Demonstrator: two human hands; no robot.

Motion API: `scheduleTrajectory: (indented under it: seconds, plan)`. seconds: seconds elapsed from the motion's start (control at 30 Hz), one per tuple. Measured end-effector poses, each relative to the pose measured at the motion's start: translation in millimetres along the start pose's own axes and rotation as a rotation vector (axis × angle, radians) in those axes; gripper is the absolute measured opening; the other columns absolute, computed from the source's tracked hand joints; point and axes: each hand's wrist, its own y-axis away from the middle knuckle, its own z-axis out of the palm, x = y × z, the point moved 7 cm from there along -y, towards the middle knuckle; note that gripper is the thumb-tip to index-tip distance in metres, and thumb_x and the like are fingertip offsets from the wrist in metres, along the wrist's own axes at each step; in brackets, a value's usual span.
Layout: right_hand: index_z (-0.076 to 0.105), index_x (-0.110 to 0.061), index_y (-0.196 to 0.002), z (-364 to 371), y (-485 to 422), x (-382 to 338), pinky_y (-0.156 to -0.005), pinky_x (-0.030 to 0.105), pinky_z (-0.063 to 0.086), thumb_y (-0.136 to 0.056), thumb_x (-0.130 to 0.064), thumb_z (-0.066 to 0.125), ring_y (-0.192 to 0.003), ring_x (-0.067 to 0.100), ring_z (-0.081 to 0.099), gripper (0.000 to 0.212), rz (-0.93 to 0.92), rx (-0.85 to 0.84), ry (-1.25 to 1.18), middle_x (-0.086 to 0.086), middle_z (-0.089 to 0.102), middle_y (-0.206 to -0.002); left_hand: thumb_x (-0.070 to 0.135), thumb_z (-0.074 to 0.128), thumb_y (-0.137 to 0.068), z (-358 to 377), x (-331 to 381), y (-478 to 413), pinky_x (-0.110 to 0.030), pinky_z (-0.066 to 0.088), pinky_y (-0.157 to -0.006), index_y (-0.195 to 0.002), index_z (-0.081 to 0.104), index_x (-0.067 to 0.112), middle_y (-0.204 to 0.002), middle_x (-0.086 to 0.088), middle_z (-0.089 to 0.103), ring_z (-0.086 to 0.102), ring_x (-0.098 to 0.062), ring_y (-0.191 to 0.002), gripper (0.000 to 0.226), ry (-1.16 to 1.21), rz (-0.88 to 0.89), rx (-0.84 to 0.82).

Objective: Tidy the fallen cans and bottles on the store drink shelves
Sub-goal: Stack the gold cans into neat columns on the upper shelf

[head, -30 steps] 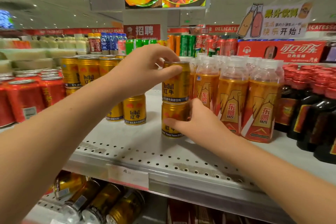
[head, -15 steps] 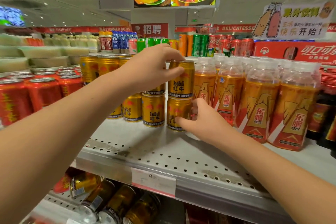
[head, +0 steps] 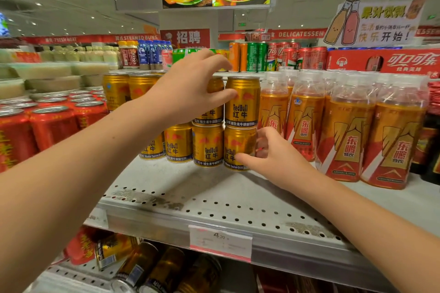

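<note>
Right now my right hand [head: 273, 162] is pinching the lower can [head: 238, 145], thumb on its front, fingers round its right side. My left hand [head: 188, 93] is arching beside the upper can [head: 242, 102], thumb touching its left face; whether it is gripping I cannot tell. Both cans are standing upright, one stacked on the other, just beside the orange bottles [head: 307, 121] on the shelf [head: 238, 197]. I am judging that any nudge must keep that stack vertical.
</note>
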Motion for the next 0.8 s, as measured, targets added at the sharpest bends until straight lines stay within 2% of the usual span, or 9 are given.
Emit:
scheduleTrajectory:
  seconds: [0.1,0.2,0.3,0.37,0.47,0.53,0.63,0.7,0.8]
  plan:
    - [0.044,-0.032,-0.123,1,1,1,-0.069,0.015,0.047,-0.082,-0.051,0.077,-0.088,-0.009,0.059,0.056,0.011,-0.029,-0.022,-0.026,0.056,-0.098,0.047,0.062,-0.096,-3,-12,5,-0.032,0.048,-0.099,-0.130,0.061,0.030,-0.127,0.006,0.058,0.053,-0.013,-0.117,0.038,0.017,-0.023,-0.014]
    - [0.045,-0.029,-0.133,-1,1,1,-0.074,0.013,0.045,-0.082,-0.050,0.076,-0.095,-0.012,0.056,0.063,0.011,-0.053,-0.032,-0.028,0.055,-0.106,0.035,0.063,-0.099,-4,-18,5,-0.019,0.043,-0.087,-0.132,0.061,0.030,-0.128,0.008,0.060,0.054,-0.008,-0.113,0.033,0.062,-0.008,-0.039]
    - [0.043,-0.029,-0.140,-3,2,1,-0.075,0.010,0.040,-0.081,-0.054,0.075,-0.103,-0.009,0.054,0.071,0.014,-0.058,-0.018,-0.022,0.054,-0.120,0.033,0.062,-0.100,-4,-21,7,-0.012,0.038,-0.080,-0.132,0.060,0.032,-0.130,0.011,0.060,0.054,-0.006,-0.112,0.033,0.098,-0.009,-0.047]
    - [0.041,-0.029,-0.144,-4,3,1,-0.075,0.008,0.038,-0.081,-0.055,0.074,-0.107,-0.006,0.054,0.075,0.020,-0.065,-0.002,-0.020,0.053,-0.124,0.033,0.061,-0.100,-4,-22,9,-0.016,0.040,-0.085,-0.134,0.059,0.032,-0.132,0.010,0.059,0.055,-0.008,-0.115,0.034,0.113,-0.008,-0.048]
    - [0.039,-0.027,-0.147,-3,5,-3,-0.070,0.005,0.039,-0.083,-0.054,0.073,-0.100,-0.011,0.053,0.078,0.047,-0.079,0.027,-0.018,0.054,-0.128,0.035,0.062,-0.099,-2,-20,15,-0.026,0.046,-0.098,-0.142,0.053,0.032,-0.141,0.007,0.054,0.053,-0.012,-0.123,0.044,0.084,0.008,-0.040]
    - [0.037,-0.026,-0.149,-2,9,-8,-0.077,0.008,0.043,-0.084,-0.053,0.072,-0.105,-0.006,0.055,0.079,0.073,-0.087,0.048,-0.013,0.054,-0.138,0.037,0.063,-0.098,-8,-16,25,-0.034,0.044,-0.108,-0.144,0.050,0.030,-0.144,0.005,0.051,0.049,-0.014,-0.130,0.048,0.028,0.026,0.041]
    - [0.031,-0.029,-0.151,2,28,-13,-0.099,0.031,0.050,-0.082,-0.060,0.071,-0.122,0.008,0.056,0.086,0.114,-0.047,0.200,-0.010,0.050,-0.147,0.036,0.061,-0.098,-17,-12,58,-0.037,0.051,-0.100,-0.126,0.062,0.025,-0.123,0.007,0.062,0.056,-0.011,-0.114,0.030,0.141,0.035,0.191]
    - [0.027,-0.033,-0.152,5,47,-16,-0.104,0.035,0.047,-0.082,-0.062,0.069,-0.129,0.012,0.052,0.087,0.111,0.016,0.284,-0.010,0.047,-0.150,0.039,0.058,-0.097,-5,-13,90,-0.034,0.055,-0.085,-0.108,0.068,0.026,-0.103,0.013,0.064,0.060,-0.006,-0.096,0.019,0.268,-0.001,0.155]
    - [0.040,-0.038,-0.144,6,65,-22,-0.097,0.032,0.049,-0.086,-0.059,0.064,-0.121,0.008,0.055,0.066,0.077,0.093,0.309,-0.012,0.052,-0.141,0.042,0.058,-0.097,26,-21,131,-0.034,0.054,-0.078,-0.097,0.069,0.032,-0.094,0.018,0.063,0.059,-0.001,-0.090,0.015,0.324,-0.114,0.032]
